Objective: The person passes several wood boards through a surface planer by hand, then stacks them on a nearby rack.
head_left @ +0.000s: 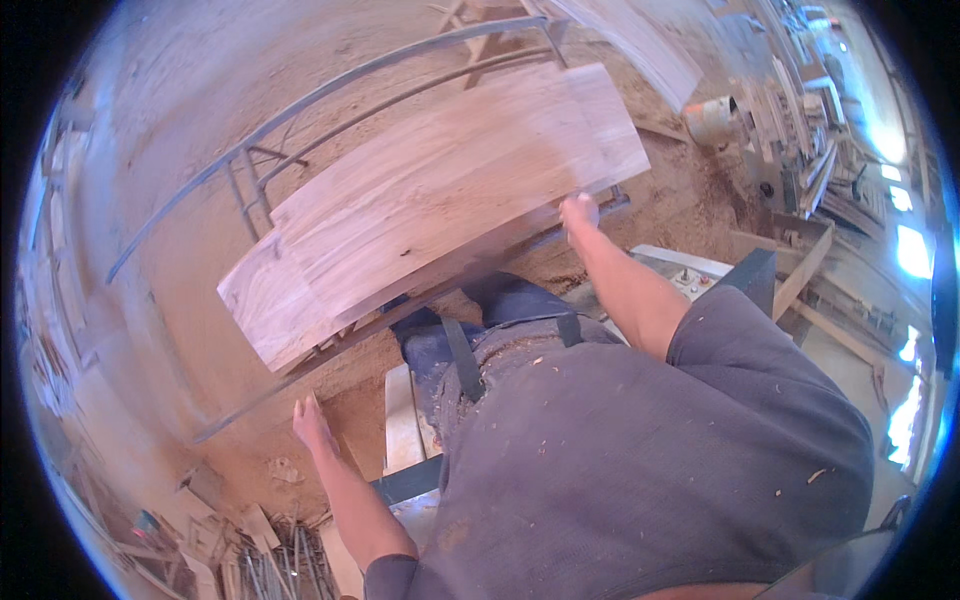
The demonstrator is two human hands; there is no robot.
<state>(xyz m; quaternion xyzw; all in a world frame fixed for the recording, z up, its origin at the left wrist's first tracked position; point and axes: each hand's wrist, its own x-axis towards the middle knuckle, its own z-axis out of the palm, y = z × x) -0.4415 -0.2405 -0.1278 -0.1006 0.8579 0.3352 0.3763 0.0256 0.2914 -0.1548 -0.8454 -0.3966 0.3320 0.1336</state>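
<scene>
Board [440, 200]: pale wood, streaked grain, stepped ends (small dark spot [405, 252]).

Board [440, 210] ahead of both hands: pale pinkish tan, browner grain streaks, small dark spot. Metal rail [250, 139] beyond it: blue-grey. Sawdust [190, 330] past left hand [314, 428]: orange-brown. Bucket [709, 123] beyond right hand [579, 214]: cream, brown-stained. Trousers [515, 300] between hands: dark blue. Shirt [650, 440] behind hands: dark grey, pale flecks.

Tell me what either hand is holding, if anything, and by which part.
Right hand: at the near edge of the wooden board, toward its right end; whether it grips cannot be told. Left hand: apart from the board, nothing visibly held.
</scene>
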